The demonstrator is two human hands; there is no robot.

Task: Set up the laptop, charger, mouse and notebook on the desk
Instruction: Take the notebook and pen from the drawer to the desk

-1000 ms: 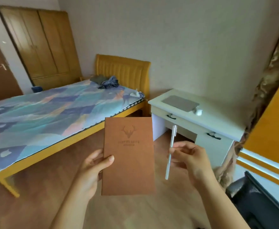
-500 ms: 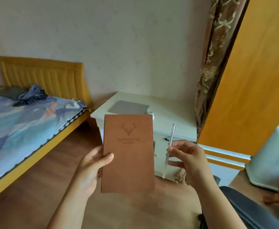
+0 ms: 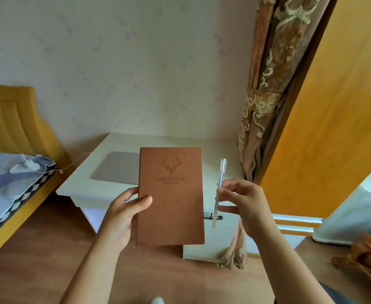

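Nearing the desk (image 3: 213,150), notebook (image 3: 171,198) and pen (image 3: 218,191) still held.

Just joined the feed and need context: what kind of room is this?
Most likely a home bedroom: a bed with a yellow headboard, a small white desk against the wall, and a tied-back patterned curtain.

The notebook (image 3: 170,196) cover reads "KEEP ON GOING", then seemingly "NEVER GIVE UP".

Notebook (image 3: 170,196) and pen (image 3: 218,191) in raised hands
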